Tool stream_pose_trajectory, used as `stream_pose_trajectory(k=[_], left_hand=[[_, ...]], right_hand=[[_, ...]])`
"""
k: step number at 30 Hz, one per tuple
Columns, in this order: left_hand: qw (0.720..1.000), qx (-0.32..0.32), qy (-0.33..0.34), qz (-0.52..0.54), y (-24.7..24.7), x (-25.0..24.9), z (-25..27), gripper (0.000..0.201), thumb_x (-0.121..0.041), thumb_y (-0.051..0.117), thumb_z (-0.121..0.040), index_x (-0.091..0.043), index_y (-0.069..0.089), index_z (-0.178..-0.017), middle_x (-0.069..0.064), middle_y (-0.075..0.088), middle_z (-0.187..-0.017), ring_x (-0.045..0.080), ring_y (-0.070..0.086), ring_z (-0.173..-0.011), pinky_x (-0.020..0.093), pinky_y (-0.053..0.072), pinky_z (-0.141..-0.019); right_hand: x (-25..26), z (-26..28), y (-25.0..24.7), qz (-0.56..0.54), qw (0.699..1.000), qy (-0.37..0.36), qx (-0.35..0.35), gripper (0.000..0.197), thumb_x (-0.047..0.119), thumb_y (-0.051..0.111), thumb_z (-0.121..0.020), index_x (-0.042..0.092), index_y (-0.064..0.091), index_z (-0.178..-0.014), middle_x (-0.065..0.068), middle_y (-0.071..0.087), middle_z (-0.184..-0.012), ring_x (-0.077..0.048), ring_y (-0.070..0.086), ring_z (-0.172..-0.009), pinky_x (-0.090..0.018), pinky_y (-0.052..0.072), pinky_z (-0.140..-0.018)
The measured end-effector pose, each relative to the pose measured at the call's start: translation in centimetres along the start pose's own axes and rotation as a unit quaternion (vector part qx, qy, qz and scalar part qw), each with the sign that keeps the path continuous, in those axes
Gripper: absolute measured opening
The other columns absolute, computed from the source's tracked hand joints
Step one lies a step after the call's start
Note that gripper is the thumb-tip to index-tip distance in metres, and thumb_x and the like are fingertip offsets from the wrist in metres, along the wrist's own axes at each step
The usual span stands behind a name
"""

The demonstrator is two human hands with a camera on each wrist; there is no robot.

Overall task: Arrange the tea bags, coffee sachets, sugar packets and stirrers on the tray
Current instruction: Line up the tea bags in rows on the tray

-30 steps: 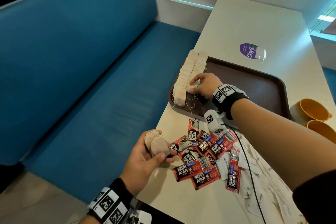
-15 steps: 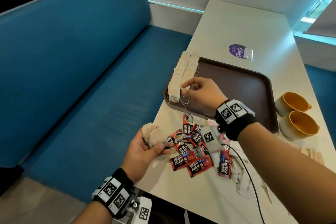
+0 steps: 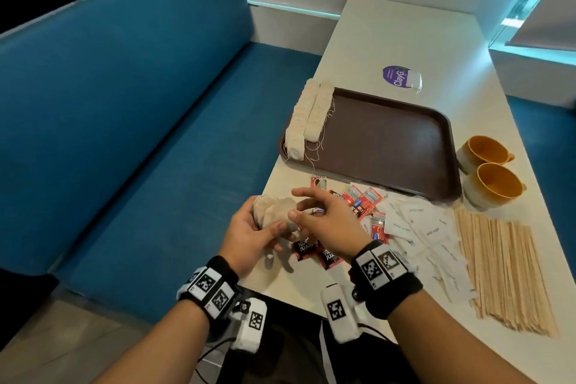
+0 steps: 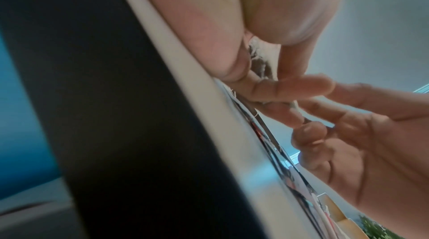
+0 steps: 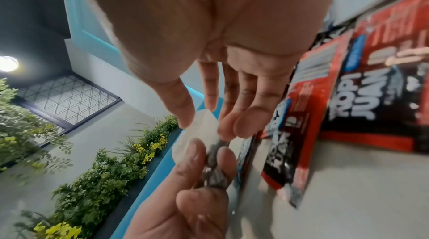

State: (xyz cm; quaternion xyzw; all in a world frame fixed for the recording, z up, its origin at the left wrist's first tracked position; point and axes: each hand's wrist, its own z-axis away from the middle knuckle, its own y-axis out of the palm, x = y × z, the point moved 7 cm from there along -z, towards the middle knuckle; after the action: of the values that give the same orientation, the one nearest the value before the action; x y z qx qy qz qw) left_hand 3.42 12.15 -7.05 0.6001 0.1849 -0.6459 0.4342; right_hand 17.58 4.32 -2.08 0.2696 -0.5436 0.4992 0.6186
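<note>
My left hand [image 3: 249, 234] grips a few soft, papery tea bags [image 3: 274, 212] just above the table edge, short of the tray [image 3: 389, 140]. My right hand [image 3: 327, 218] reaches in, fingers loose, holding nothing yet. Risk: the thin strings could tangle, dragging an extra bag out, or one could slip off toward the bench [image 3: 140, 134].

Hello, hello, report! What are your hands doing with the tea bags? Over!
Left hand grips loose beige tea bags. Right hand open, reaching for one. Two rows already on brown plastic tray. Nothing blocking.
</note>
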Motion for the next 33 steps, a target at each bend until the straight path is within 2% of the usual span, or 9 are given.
stream_pose_trajectory(k=[4, 10, 13, 15, 17, 21, 27, 30, 33], left_hand=[[1.0, 0.008, 0.012, -0.009, 0.3, -0.2, 0.0, 0.047, -0.009, 0.079, -0.079, -0.006, 0.052, -0.117, 0.025, 0.072, -0.088, 0.032, 0.069, -0.062, 0.025, 0.045, -0.038], [1.0, -0.004, 0.015, -0.007, -0.1, 0.1, -0.2, 0.044, -0.012, 0.081, -0.081, -0.008, 0.054, -0.116, 0.034, 0.069, -0.091, 0.033, 0.065, -0.063, 0.027, 0.049, -0.042], [1.0, 0.004, 0.017, 0.025, 0.1, 0.0, -0.1, 0.043, -0.011, 0.076, -0.086, -0.006, 0.052, -0.121, 0.03, 0.071, -0.097, 0.038, 0.07, -0.074, 0.036, 0.056, -0.055], [0.999, 0.006, 0.02, 0.039, -0.2, 0.3, -0.3, 0.041, -0.004, 0.063, -0.085, -0.001, 0.049, -0.124, 0.035, 0.068, -0.098, 0.036, 0.072, -0.076, 0.034, 0.058, -0.06], [0.999, 0.007, 0.02, 0.031, -0.5, 0.7, -0.5, 0.036, 0.008, 0.053, -0.089, 0.0, 0.049, -0.124, 0.038, 0.067, -0.102, 0.037, 0.074, -0.083, 0.031, 0.06, -0.064], [0.999, 0.007, 0.026, 0.033, -0.6, 1.1, -0.7, 0.038, 0.022, 0.043, -0.096, -0.002, 0.052, -0.124, 0.029, 0.071, -0.102, 0.047, 0.071, -0.101, 0.039, 0.063, -0.077], [0.997, 0.001, 0.018, 0.08, -0.5, 1.1, -0.7, 0.033, 0.014, 0.048, -0.098, -0.002, 0.05, -0.127, 0.015, 0.073, -0.101, 0.044, 0.069, -0.107, 0.046, 0.063, -0.078], [0.995, 0.006, 0.016, 0.094, -0.3, 0.9, -0.6, 0.036, 0.007, 0.054, -0.095, 0.0, 0.047, -0.13, 0.014, 0.074, -0.101, 0.043, 0.069, -0.106, 0.045, 0.063, -0.079], [0.994, 0.001, 0.011, 0.108, -0.3, 0.7, -0.6, 0.047, -0.003, 0.062, -0.087, 0.0, 0.048, -0.132, 0.02, 0.073, -0.105, 0.046, 0.068, -0.107, 0.042, 0.063, -0.077]], right_hand=[[-0.4, 1.0, 0.2, -0.035, 0.999, 0.019, -0.018, 0.027, 0.016, 0.074, -0.093, 0.017, 0.067, -0.12, -0.013, 0.068, -0.106, -0.017, 0.064, -0.061, -0.035, 0.059, -0.06], [-0.8, 1.5, -0.4, -0.02, 0.999, 0.029, -0.032, 0.011, 0.019, 0.07, -0.097, 0.009, 0.069, -0.101, -0.019, 0.072, -0.084, -0.02, 0.066, -0.062, -0.044, 0.059, -0.057], [-0.7, 0.7, -1.0, -0.045, 0.998, 0.028, -0.031, 0.012, 0.012, 0.069, -0.096, 0.001, 0.068, -0.1, -0.014, 0.071, -0.08, -0.019, 0.067, -0.063, -0.034, 0.061, -0.061], [0.0, -0.2, -2.0, -0.039, 0.998, 0.02, -0.037, 0.013, 0.011, 0.069, -0.096, -0.001, 0.067, -0.101, -0.012, 0.071, -0.08, -0.018, 0.069, -0.064, -0.027, 0.06, -0.06], [1.4, -1.6, -3.4, -0.014, 0.999, 0.003, -0.045, 0.011, 0.011, 0.069, -0.096, 0.001, 0.069, -0.1, -0.011, 0.074, -0.083, -0.019, 0.07, -0.068, -0.027, 0.061, -0.064], [4.7, -5.7, -7.3, 0.033, 0.995, -0.031, -0.088, 0.003, 0.015, 0.071, -0.094, 0.012, 0.072, -0.095, -0.004, 0.077, -0.088, -0.021, 0.076, -0.079, -0.032, 0.063, -0.075], [6.8, -13.4, -11.0, 0.04, 0.988, -0.044, -0.143, 0.006, 0.012, 0.071, -0.094, 0.011, 0.069, -0.088, -0.011, 0.075, -0.088, -0.02, 0.074, -0.071, -0.033, 0.064, -0.072], [5.5, -16.2, -10.5, 0.063, 0.991, 0.005, -0.117, 0.007, 0.012, 0.069, -0.096, 0.009, 0.066, -0.091, -0.012, 0.07, -0.075, -0.016, 0.067, -0.057, -0.032, 0.063, -0.063], [3.5, -17.9, -9.2, 0.1, 0.991, 0.064, -0.053, 0.006, 0.009, 0.068, -0.096, 0.006, 0.063, -0.093, -0.013, 0.068, -0.072, -0.021, 0.067, -0.06, -0.039, 0.064, -0.069]])
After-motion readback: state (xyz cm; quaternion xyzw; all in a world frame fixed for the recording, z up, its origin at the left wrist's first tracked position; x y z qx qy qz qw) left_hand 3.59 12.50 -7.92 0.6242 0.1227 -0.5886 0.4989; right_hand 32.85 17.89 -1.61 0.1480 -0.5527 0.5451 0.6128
